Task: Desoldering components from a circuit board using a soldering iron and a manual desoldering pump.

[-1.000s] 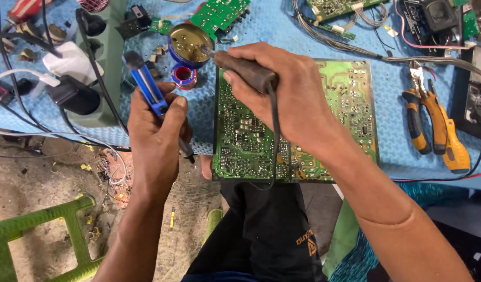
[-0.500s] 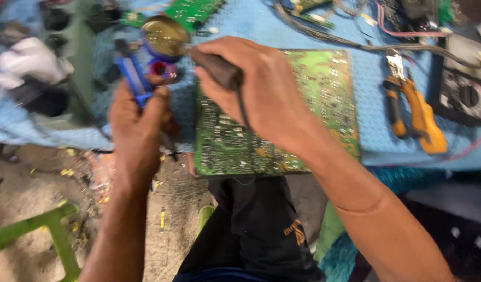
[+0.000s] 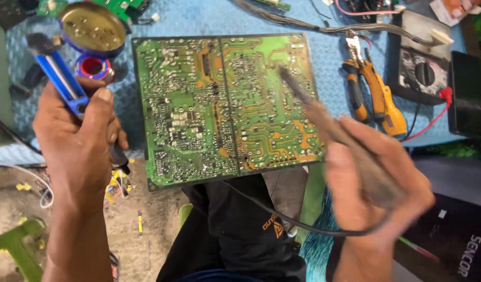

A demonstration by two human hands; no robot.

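While both hands grip tools — left hand [image 3: 78, 141] blue pump [image 3: 60, 78], right hand [image 3: 376, 193] iron [image 3: 324, 117] over circuit board [image 3: 225, 104].

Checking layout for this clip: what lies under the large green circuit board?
The green circuit board rests on a blue textured mat; its near edge overhangs dark trousers. Anything directly beneath is covered.

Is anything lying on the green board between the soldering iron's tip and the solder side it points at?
Nothing visible does. The right hand holds the soldering iron, blurred, with its tip over the bare upper right part of the circuit board. The left hand holds a blue desoldering pump off the board's left edge.
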